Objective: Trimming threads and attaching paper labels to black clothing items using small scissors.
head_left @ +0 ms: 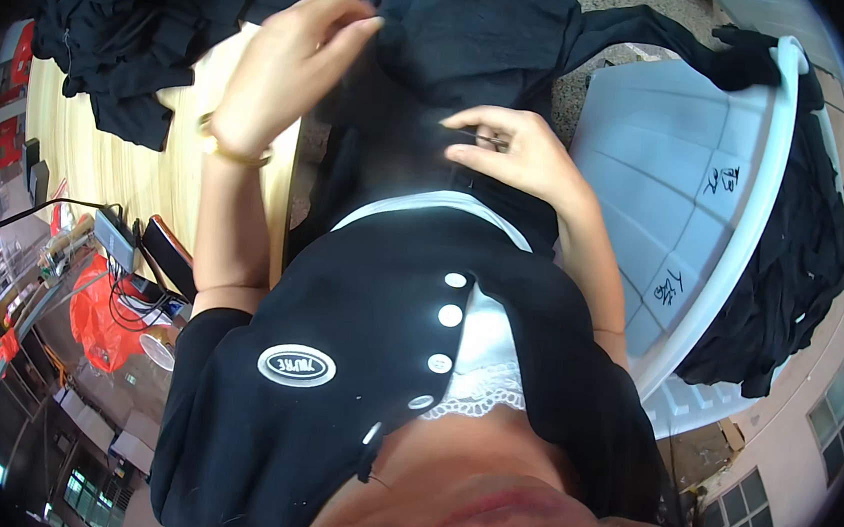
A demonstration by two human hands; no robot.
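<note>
The likeliest mishap is a nick in the soft black cloth garment (pixel 472 37), spread over the lap and the space beyond it between the hands: the small, thin, dark tool (pixel 496 142) in the curled fingers of the right hand (pixel 532 158) sits just above it, and dark on dark is hard to see. The left hand (pixel 294 62) hangs over the garment's left side, thumb and forefinger brought together; whether they pinch anything I cannot tell. A long black strip of cloth (pixel 653 28) reaches the rim of the pale blue plastic bin (pixel 644 132), so a pull on the garment could snag or drag it. The crumpled black cloth pile (pixel 132 17) might slide if brushed, lying near the edge of the light wood-grain counter (pixel 79 163).

Counted: two hands, one tool, one spread garment, one strip, one bin, one counter, one pile; its separate pieces cannot be counted
</note>
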